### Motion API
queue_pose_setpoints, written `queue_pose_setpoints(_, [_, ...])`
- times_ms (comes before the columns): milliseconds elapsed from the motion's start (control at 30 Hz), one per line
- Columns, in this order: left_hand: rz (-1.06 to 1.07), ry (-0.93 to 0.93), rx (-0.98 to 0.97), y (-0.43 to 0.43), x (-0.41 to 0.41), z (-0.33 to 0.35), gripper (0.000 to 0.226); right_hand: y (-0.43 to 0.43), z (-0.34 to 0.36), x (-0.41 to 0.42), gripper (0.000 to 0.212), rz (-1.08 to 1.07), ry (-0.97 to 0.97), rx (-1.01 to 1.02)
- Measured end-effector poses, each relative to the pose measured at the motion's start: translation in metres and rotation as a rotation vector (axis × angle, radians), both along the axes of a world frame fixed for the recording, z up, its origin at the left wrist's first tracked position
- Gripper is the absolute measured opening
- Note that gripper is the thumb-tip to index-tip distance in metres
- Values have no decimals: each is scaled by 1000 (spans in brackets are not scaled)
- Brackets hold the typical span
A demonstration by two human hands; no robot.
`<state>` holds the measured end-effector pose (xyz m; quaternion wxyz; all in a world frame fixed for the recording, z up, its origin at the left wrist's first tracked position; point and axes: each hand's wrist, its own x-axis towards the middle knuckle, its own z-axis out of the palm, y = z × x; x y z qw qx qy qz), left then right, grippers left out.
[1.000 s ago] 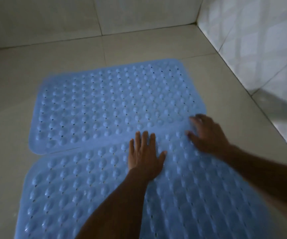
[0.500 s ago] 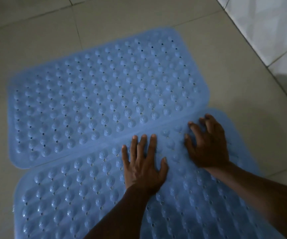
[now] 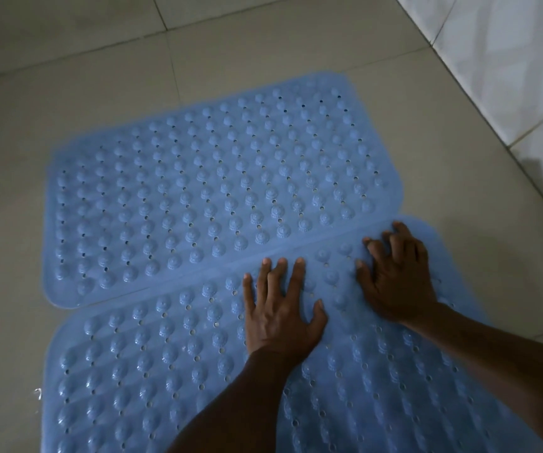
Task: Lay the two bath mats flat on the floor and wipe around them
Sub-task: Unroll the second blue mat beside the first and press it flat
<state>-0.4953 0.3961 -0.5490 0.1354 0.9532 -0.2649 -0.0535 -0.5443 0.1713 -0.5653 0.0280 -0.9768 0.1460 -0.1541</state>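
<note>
Pressing step: I read this as seating the near mat on the floor [image 3: 263, 44]. Both hands are down on it. Wiping around the mats is not yet begun, and I see no cloth.
Lower left of frame: a small pale speck [image 3: 37, 393] lies on the floor just beside the near mat's left edge. I cannot tell what it is.
Far mat [image 3: 217, 191]: blue, studded and holed, it lies flat across the middle of the frame with no hand on it.
Near mat [image 3: 132, 371]: the same kind, filling the lower frame. Its upper long edge meets the far mat's lower edge along a slanted seam, and I cannot tell whether one overlaps the other. I judge they are set side by side so the wiping can run round both at once.
Left hand [image 3: 279, 308]: at centre frame, released and flat on the near mat, holding nothing. The fingers are straight and spread, with the tips just short of the seam. The forearm comes up from the bottom edge. A flat palm spreads the push, which suits flattening.
Right hand [image 3: 397, 282]: to the right, near the mat's upper right corner. The fingers are arched with their tips planted on the mat, grasping nothing I can see. The forearm enters from the lower right. That pose suits nudging the corner into line.
Wall [image 3: 508, 60]: pale tiles at upper right, apart from both mats.
</note>
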Motion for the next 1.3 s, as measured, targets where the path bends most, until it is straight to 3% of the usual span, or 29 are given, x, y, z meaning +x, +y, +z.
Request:
queue_pose_setpoints(167, [-25, 26, -12, 4, -2, 0, 70, 1, 5, -7, 61, 15, 166, 17])
queue_pose_setpoints(333, [-154, 140, 31, 53, 9, 24, 74, 22, 52, -3, 78, -131, 788, 121])
queue_pose_setpoints(500, [67, 64, 19, 148, 23, 74, 83, 85, 148, 43, 73, 220, 1105, 0])
queue_pose_setpoints(600, [170, 26, 79, 211, 30, 91, 81, 148, 190, 83, 68, 341, 999, -56])
queue_pose_setpoints(733, [261, 33, 146, 272, 39, 101, 71, 238, 192, 117, 56, 250, 546, 349])
queue_pose_setpoints(800, [312, 56, 153, 282, 42, 102, 69, 281, 171, 107, 54, 172, 400, 444])
queue_pose_setpoints(933, [299, 93, 94, 278, 41, 81, 64, 331, 103, 63, 66, 212, 507, 286])
queue_pose_setpoints(1100, [277, 163, 115, 289, 35, 38, 63, 338, 48, 54, 62, 220, 419, 162])
queue_pose_setpoints(1300, [298, 38, 40, 303, 26, 1, 68, 348, 22, 62, 56, 207, 251, 163])
